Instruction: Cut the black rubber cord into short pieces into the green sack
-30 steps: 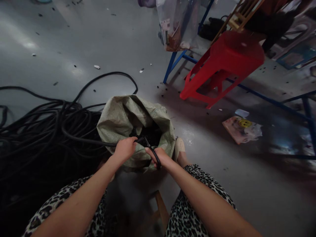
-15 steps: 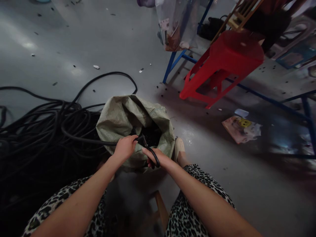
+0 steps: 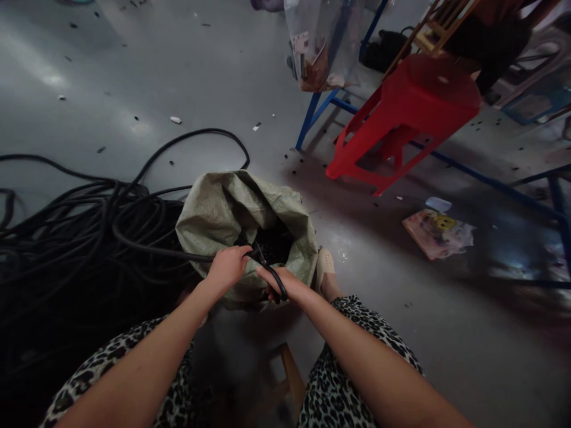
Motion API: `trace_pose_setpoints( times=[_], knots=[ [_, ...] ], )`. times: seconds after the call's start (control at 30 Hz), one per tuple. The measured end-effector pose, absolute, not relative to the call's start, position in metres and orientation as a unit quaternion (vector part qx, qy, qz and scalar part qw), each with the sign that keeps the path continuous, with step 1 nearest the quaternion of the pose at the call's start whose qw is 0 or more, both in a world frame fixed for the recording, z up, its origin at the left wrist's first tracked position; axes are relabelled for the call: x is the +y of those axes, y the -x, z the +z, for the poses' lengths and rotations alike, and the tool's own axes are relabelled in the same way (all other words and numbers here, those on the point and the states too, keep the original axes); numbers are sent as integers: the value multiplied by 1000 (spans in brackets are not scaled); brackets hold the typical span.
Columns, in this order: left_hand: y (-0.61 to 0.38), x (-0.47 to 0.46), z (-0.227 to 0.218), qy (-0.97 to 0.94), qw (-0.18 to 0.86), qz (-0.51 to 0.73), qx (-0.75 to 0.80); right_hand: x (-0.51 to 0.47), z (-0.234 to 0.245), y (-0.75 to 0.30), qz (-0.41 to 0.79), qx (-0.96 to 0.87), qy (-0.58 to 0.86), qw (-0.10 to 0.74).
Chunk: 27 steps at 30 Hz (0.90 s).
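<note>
My left hand (image 3: 227,266) is closed around a black cable (image 3: 147,249) at the mouth of a grey-green woven sack (image 3: 232,208). The cable runs left into a big tangled heap of black cable (image 3: 75,238) on the floor. My right hand (image 3: 281,284) grips black-handled scissors (image 3: 272,274), their blades meeting the cable just right of my left fingers. Inside the sack lie dark cut pieces (image 3: 272,245). I sit with leopard-print trousers (image 3: 343,368) on both sides of the sack.
A red plastic stool (image 3: 410,113) stands at the upper right under a blue metal frame (image 3: 312,116). A clear plastic bag (image 3: 319,47) hangs there. A crumpled printed wrapper (image 3: 437,232) lies on the grey floor. A wooden stool edge (image 3: 289,374) shows between my knees.
My right hand with the scissors has shifted slightly up and left toward my left hand. The left hand and the cable have stayed almost still.
</note>
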<state>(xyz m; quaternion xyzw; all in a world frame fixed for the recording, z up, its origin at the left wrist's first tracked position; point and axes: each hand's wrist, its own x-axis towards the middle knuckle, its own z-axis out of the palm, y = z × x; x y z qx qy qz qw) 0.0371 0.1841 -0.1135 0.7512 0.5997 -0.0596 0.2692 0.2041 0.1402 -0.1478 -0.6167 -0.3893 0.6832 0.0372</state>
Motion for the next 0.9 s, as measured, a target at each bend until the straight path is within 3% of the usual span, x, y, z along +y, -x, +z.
trace_pose_setpoints(
  times=[0.9],
  knots=[
    [-40, 183, -116, -759, 271, -61, 589, 138, -132, -200, 657, -340, 672, 31]
  ],
)
